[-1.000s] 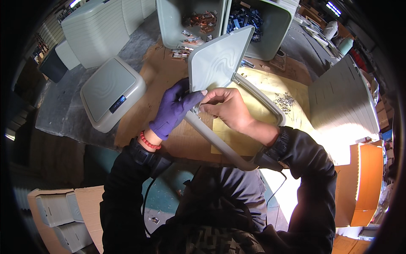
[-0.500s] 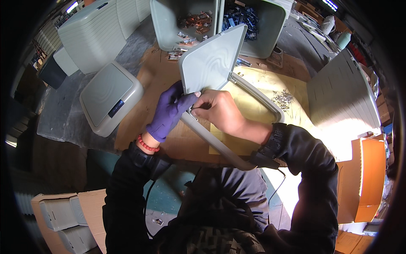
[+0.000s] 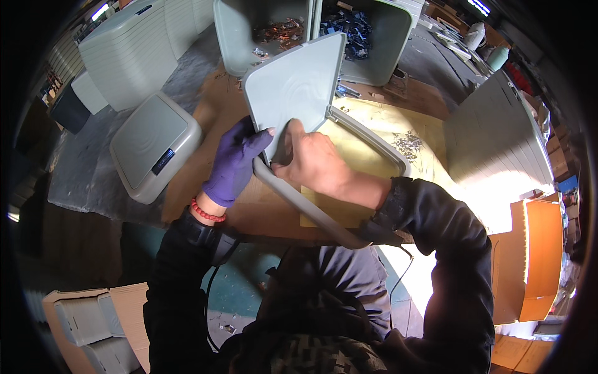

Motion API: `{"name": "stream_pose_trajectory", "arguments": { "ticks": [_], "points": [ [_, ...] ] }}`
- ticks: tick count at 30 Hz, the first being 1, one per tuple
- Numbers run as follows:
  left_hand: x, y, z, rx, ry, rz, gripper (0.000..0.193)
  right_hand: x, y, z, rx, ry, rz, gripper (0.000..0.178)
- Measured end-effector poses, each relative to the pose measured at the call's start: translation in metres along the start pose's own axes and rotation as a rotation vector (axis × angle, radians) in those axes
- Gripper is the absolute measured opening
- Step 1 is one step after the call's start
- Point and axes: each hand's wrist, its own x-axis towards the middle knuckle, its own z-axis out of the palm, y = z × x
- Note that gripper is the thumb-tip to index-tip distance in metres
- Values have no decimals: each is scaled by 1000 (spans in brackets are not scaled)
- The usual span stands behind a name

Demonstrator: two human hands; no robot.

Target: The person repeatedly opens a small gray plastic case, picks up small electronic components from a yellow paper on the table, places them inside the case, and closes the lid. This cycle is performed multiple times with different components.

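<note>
A light grey lid panel [image 3: 293, 78] stands raised from a grey rounded frame [image 3: 317, 215], joined to it along one side. In its purple glove, my left hand [image 3: 230, 163] is closed round the panel's lower left edge, thumb on the inner face, close to the frame's corner. My bare right hand [image 3: 316, 161] is at that same corner. Its fingers are bent against the panel's inner face, and whatever they hold or press is hidden behind them. Small metal pieces [image 3: 408, 144] lie on a yellow sheet [image 3: 430, 128] right of the frame.
A closed grey lid [image 3: 152, 140] lies at the left, before stacked lids [image 3: 121, 59]. Two bins at the back hold copper-coloured parts [image 3: 283, 32] and dark blue parts [image 3: 355, 34]. Another stack [image 3: 489, 134] stands right. Cardboard [image 3: 193, 131] covers part of the table.
My right hand's fingers have shifted from a pinch at the frame corner to higher on the panel's inner face. The panel leans slightly further left. My left hand keeps its hold.
</note>
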Motion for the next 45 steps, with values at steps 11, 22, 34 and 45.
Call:
{"name": "stream_pose_trajectory", "arguments": {
  "ticks": [11,22,34,45],
  "points": [
    [1,-18,-3,589,-64,249,24,-17,102,-170,-164,-15,88,19],
    [4,-29,-13,493,47,299,23,-47,187,-147,-290,-51,-233,13],
    [2,-15,-5,655,7,359,18,-3,113,-125,362,-89,-24,16],
    [1,-11,-3,651,-17,337,23,42,112,-68,100,171,-164,9]
  ]
}}
